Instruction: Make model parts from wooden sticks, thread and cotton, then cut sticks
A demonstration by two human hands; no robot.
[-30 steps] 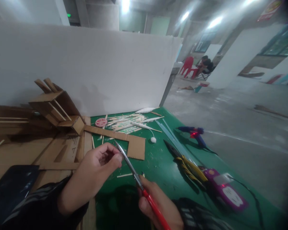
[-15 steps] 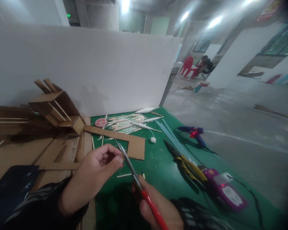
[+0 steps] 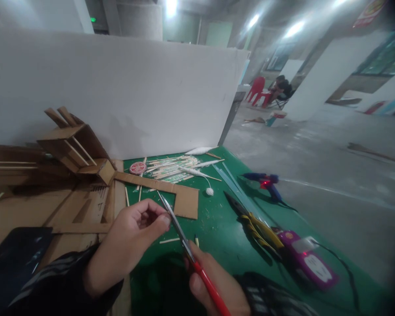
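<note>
Red-handled scissors (image 3: 208,283) are gripped in my right hand (image 3: 213,274), their slightly parted metal blades pointing up and left. Beside the blades, the fingertips of my left hand (image 3: 134,237) are pinched together; whatever they hold is too small to make out. Behind the blades lies an L-shaped cardboard piece (image 3: 187,202) on the green table. A short thin stick (image 3: 170,240) rests just left of the scissors. Farther back are several wooden sticks (image 3: 164,169), a round red-and-white tape roll (image 3: 138,167) and a white ball (image 3: 210,192) on a string.
At right are yellow-handled pliers (image 3: 261,232), a blue glue gun (image 3: 266,184), clear glue sticks (image 3: 238,188) and a purple power strip (image 3: 306,259) with a cable. A cardboard structure (image 3: 75,149) fills the left. Behind stands a white board (image 3: 134,92). A person (image 3: 281,90) sits far off.
Both hands hold nearly the same pose, with the scissors shifted very slightly to the left. The blades remain beside my left fingertips.
</note>
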